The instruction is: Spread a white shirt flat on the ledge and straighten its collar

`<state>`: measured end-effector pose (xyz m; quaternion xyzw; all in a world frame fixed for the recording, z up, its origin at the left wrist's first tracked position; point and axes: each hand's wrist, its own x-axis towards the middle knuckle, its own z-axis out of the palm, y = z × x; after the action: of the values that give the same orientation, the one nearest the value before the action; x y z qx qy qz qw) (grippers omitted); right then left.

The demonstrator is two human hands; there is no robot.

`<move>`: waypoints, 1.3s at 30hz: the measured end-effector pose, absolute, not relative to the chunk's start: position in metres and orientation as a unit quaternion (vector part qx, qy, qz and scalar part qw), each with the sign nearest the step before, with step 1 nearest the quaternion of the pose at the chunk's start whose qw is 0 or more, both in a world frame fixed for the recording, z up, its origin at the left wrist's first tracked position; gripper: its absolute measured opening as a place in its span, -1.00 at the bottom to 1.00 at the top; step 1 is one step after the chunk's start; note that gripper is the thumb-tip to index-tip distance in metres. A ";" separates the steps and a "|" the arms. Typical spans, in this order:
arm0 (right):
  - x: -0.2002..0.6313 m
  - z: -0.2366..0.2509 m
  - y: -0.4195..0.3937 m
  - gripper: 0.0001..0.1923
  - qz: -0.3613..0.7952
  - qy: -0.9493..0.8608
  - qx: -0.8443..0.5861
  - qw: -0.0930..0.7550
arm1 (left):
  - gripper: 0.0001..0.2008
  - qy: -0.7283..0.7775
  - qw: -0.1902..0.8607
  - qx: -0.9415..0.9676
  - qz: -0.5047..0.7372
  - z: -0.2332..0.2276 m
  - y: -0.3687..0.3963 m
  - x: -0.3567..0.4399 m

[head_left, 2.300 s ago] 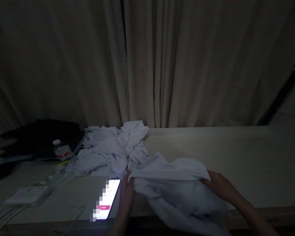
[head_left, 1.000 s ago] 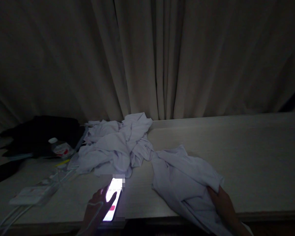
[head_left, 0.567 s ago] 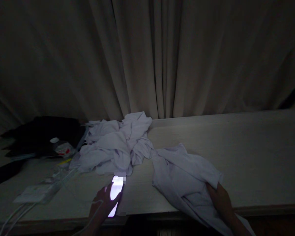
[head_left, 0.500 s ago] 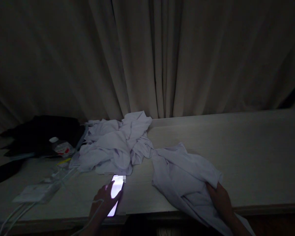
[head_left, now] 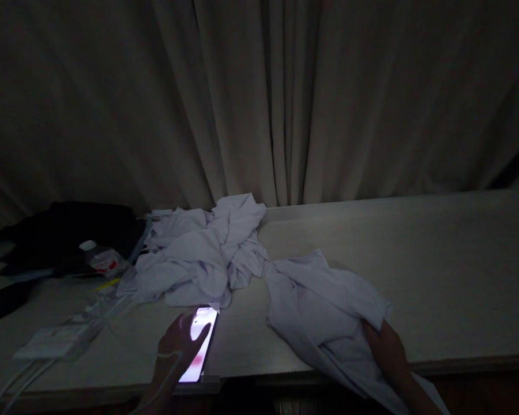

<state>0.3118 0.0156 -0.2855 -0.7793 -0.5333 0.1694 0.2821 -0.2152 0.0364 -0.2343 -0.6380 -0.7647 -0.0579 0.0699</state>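
A lit phone (head_left: 198, 344) is seen lying flat at the near edge of the tabletop (head_left: 436, 271), left of its middle. It is touched by the left hand (head_left: 179, 340), whose fingers are loosely spread over the glowing screen, one fingertip laid on it. A crumpled white shirt (head_left: 324, 305) is spread to the right of the phone, its lower part draped over the near edge. Its right hem is gripped by the right hand (head_left: 384, 349), the fingers closed on the cloth. A heap of white clothes (head_left: 199, 259) is piled behind the phone, against the far edge and touching the shirt. Toward the left edge a small bottle (head_left: 99, 259), a dark bag (head_left: 64, 233) and a white power strip (head_left: 56, 340) with cables are found. Closed curtains (head_left: 259, 98) hang behind the tabletop.
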 end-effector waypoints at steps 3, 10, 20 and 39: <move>0.311 -0.284 0.015 -0.41 0.173 -0.529 -0.780 0.286 | -0.48 -0.746 0.069 -0.655 -0.095 -0.242 0.032 -0.228; 0.309 -0.280 0.014 -0.40 0.185 -0.527 -0.783 0.274 | -0.48 -0.747 0.022 -0.656 -0.106 -0.259 0.028 -0.227; 0.310 -0.284 0.016 -0.39 0.178 -0.518 -0.794 0.263 | -0.44 -0.761 -0.001 -0.648 -0.033 -0.250 0.022 -0.205; 0.308 -0.276 0.013 -0.41 0.179 -0.529 -0.778 0.289 | -0.36 -0.812 -0.059 -0.577 -0.064 -0.226 -0.015 -0.197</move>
<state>0.3075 0.0133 -0.2758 -0.7776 -0.5291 0.1787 0.2888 -0.1975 -0.0150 -0.2264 -0.5765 -0.8124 -0.0635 -0.0591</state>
